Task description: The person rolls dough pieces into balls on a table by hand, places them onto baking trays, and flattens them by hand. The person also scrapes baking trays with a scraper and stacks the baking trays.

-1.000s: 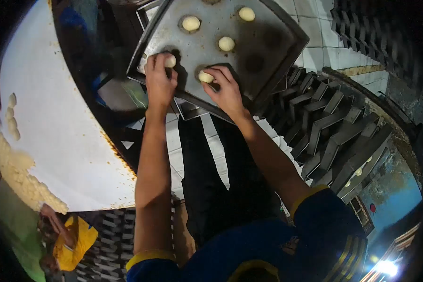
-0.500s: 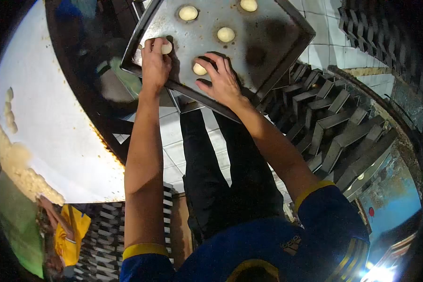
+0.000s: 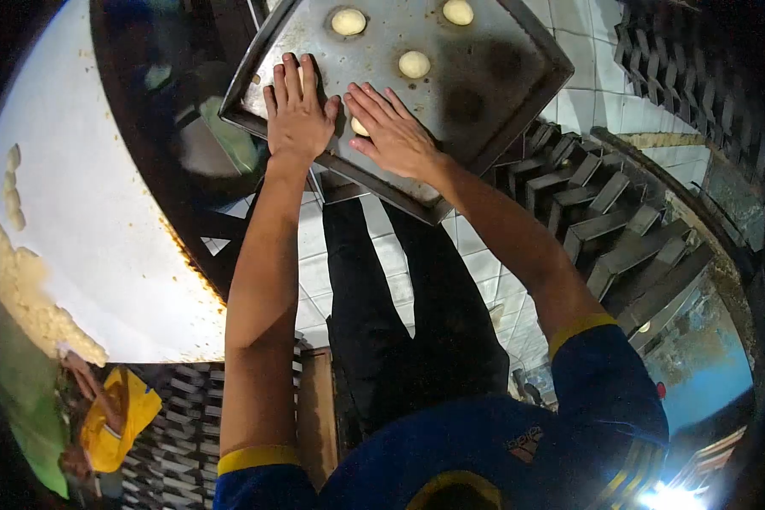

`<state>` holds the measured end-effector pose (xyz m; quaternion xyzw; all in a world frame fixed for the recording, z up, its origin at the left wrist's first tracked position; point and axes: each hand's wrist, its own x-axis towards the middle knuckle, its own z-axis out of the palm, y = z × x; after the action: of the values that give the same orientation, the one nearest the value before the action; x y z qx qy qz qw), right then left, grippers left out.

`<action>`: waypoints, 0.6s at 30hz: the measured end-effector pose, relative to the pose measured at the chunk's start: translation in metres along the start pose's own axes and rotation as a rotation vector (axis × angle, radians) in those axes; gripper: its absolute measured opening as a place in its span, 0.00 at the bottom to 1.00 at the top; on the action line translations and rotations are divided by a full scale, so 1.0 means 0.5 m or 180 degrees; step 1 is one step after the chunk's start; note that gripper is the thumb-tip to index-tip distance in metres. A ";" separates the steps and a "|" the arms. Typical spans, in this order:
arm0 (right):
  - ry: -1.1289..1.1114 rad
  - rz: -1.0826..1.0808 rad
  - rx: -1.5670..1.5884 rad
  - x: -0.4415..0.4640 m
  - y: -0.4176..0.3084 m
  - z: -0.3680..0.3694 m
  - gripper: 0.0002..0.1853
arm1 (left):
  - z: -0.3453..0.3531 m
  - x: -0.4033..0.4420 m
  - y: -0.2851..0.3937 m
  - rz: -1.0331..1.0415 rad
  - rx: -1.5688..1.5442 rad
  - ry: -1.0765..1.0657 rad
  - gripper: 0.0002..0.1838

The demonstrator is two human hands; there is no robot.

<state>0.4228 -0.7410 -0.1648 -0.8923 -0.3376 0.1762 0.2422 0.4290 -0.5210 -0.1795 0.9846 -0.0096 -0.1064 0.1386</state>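
Note:
A dark metal baking tray point(image 3: 361, 64) bears several pale dough balls. My left hand point(image 3: 300, 119) lies flat over one dough ball at the tray's left side, fingers stretched out, covering nearly all of it. Beside it, my right hand point(image 3: 393, 134) is laid over a second dough ball point(image 3: 359, 127), which peeks out under the palm side near the thumb. Its fingers are straight and close together. Farther up the tray sit three uncovered dough balls, the nearest point(image 3: 414, 64) being just above my right hand.
At left stands a white worktable point(image 3: 132, 246) with a rusty edge and many dough pieces point(image 3: 38, 297) along its far side. A person in a yellow top point(image 3: 123, 421) reaches toward that dough. Stacked metal trays point(image 3: 608, 221) are at the right, over white floor tiles.
Both hands have gone from curled fingers around the dough balls to flat, stretched fingers over them. My left hand has shifted slightly right. The view has moved a little.

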 end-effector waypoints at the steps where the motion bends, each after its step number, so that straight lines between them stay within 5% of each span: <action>1: 0.0001 -0.0011 -0.0010 0.003 -0.005 -0.011 0.43 | -0.013 -0.001 0.005 -0.0006 -0.0003 0.0013 0.47; 3: 0.0468 0.0485 0.1515 0.002 -0.009 -0.031 0.44 | -0.028 -0.004 0.015 -0.0030 -0.0302 0.0667 0.46; 9: -0.0189 -0.0457 -0.0278 -0.015 0.008 0.019 0.38 | 0.027 -0.011 0.020 -0.0029 -0.0181 0.0326 0.44; 13: -0.0105 -0.0326 0.0140 -0.008 0.014 0.009 0.35 | -0.023 -0.026 0.042 -0.0150 0.0026 0.0412 0.42; 14: -0.0087 -0.0387 0.0131 -0.005 0.011 -0.003 0.35 | -0.066 -0.044 0.056 -0.0100 -0.0561 0.0656 0.40; 16: 0.0560 0.0329 0.1696 0.007 -0.027 -0.065 0.33 | -0.143 -0.103 0.086 -0.0085 -0.1602 0.1167 0.38; 18: 0.0818 0.0534 0.1653 0.016 -0.064 -0.105 0.30 | -0.238 -0.194 0.117 -0.0410 -0.1958 0.1203 0.37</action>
<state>0.4368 -0.7310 -0.1053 -0.8403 -0.1729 0.1617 0.4877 0.3603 -0.5405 -0.0314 0.8977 0.1107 0.0709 0.4205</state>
